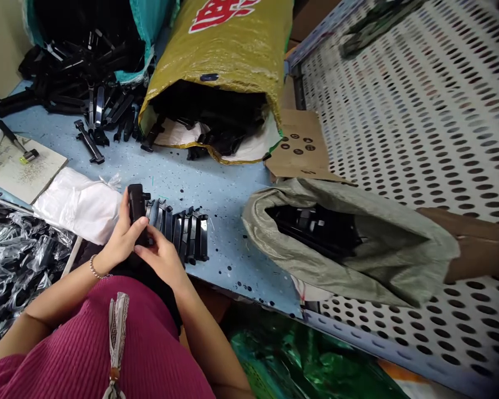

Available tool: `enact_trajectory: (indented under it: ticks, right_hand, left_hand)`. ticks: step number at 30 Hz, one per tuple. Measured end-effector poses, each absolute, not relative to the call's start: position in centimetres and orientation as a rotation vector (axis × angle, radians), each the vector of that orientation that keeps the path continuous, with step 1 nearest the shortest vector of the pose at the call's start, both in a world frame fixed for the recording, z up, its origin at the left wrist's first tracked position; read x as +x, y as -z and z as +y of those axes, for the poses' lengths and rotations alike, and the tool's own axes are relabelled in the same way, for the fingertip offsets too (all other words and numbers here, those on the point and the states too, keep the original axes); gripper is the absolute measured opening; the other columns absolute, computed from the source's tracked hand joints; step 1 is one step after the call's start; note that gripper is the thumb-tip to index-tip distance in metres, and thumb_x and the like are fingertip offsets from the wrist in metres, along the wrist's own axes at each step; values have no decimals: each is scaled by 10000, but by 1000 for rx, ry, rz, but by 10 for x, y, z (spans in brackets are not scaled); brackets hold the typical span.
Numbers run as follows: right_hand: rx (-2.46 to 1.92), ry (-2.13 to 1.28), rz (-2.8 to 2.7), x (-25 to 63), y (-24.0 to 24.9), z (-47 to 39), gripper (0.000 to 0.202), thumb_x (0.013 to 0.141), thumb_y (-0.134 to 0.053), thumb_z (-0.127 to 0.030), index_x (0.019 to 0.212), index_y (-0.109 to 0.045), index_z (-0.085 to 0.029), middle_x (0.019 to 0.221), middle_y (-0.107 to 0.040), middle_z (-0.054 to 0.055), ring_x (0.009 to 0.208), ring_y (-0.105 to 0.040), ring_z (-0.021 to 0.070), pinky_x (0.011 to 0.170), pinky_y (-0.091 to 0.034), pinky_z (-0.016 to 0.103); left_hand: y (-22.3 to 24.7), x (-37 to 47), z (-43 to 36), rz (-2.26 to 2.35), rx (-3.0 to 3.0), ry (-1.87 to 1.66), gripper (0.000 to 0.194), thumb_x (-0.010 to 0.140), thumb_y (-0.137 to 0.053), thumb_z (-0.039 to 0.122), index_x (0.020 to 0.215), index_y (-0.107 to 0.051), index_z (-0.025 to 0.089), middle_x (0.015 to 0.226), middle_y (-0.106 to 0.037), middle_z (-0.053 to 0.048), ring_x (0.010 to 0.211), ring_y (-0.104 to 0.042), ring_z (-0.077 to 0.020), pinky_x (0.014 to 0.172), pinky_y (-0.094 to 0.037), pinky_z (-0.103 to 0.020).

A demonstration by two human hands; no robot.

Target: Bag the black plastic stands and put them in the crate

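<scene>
Black plastic part [136, 204] is held at the near edge of the blue table [228, 188]. The left hand [122, 235] (a bracelet [95, 268] circles its wrist) pinches it between thumb and fingers. The right hand [163, 257], partly curled, touches its lower end; how tightly, I cannot tell. Just right stands a row of similar black parts [189, 235].

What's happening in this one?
A person in a ribbed magenta top holds a black plastic part between the left hand and right hand. Beside the hands, similar black parts stand in a row on the speckled blue tabletop. More lie loose near an open yellow woven sack, and a grey-green fabric sack holds black items too.
</scene>
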State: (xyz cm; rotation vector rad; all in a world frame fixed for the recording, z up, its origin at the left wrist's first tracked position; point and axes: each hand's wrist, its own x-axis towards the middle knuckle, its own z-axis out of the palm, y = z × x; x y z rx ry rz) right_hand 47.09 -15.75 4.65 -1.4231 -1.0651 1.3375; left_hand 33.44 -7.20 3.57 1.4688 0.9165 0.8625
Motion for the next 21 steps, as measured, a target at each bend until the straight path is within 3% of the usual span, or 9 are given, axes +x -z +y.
enact_trajectory:
  ticks: [3, 5, 7, 10, 12, 16, 21]
  right_hand:
    - [-1469, -1350, -804, 474, -33, -153, 515, 822, -798, -391, 1300, -656, -263, 1192, -753, 48, 1003, -732, 235, 911, -585, 388]
    - [-1469, -1311, -718, 482, -24, -149, 479, 792, -829, -403, 1226, -693, -253, 1147, -762, 48, 996, -726, 238, 921, -579, 395]
    - [-1410, -1295, -652, 486, -22, -146, 461, 777, -848, -421, 1182, -709, -250, 1100, -768, 47, 967, -725, 236, 918, -579, 403]
    - [-1258, -1326, -561, 478, -30, -143, 449, 763, -864, -435, 1145, -719, -250, 1069, -770, 50, 971, -722, 239, 934, -574, 416]
    - [-1170, -1382, -516, 469, -39, -141, 428, 753, -869, -437, 1110, -731, -244, 1090, -767, 59, 979, -718, 239, 923, -571, 407]
    - [-1054, -1583, -452, 452, -45, -133, 401, 758, -850, -434, 1092, -746, -236, 1225, -737, 72, 935, -725, 219, 802, -568, 341]
    - [-883, -1820, -447, 435, -36, -113, 389, 765, -819, -466, 1051, -741, -214, 1048, -773, 66, 870, -742, 213, 681, -536, 290]
  left_hand:
    - [-31, 303, -63, 993, 1745, -875, 523, 1058, -427, 494, 1511, -417, 234, 1374, -548, -135, 1194, -582, -232, 1065, -487, -422]
    - [-21, 279, -55, 1198, 1970, -847, 403, 1020, -530, 466, 1299, -569, 178, 1216, -592, -140, 1071, -594, -248, 977, -511, -436]
    - [-11, 260, -47, 1358, 2188, -728, 266, 966, -633, 417, 1042, -627, 162, 1072, -614, -136, 1007, -586, -279, 934, -503, -462]
    - [-3, 245, -35, 1348, 2281, -536, 227, 986, -575, 312, 802, -603, 181, 905, -628, -112, 913, -591, -270, 892, -493, -442]
    - [-5, 239, -28, 1302, 2144, -525, 272, 998, -518, 282, 760, -608, 188, 861, -635, -87, 848, -603, -232, 841, -493, -385]
    - [-14, 228, -16, 1295, 1770, -620, 267, 943, -587, 384, 791, -681, 186, 870, -673, -56, 791, -628, -189, 744, -483, -318]
    - [-16, 226, -20, 1253, 1737, -741, 221, 872, -659, 340, 733, -723, 181, 918, -694, -81, 908, -658, -205, 848, -515, -335]
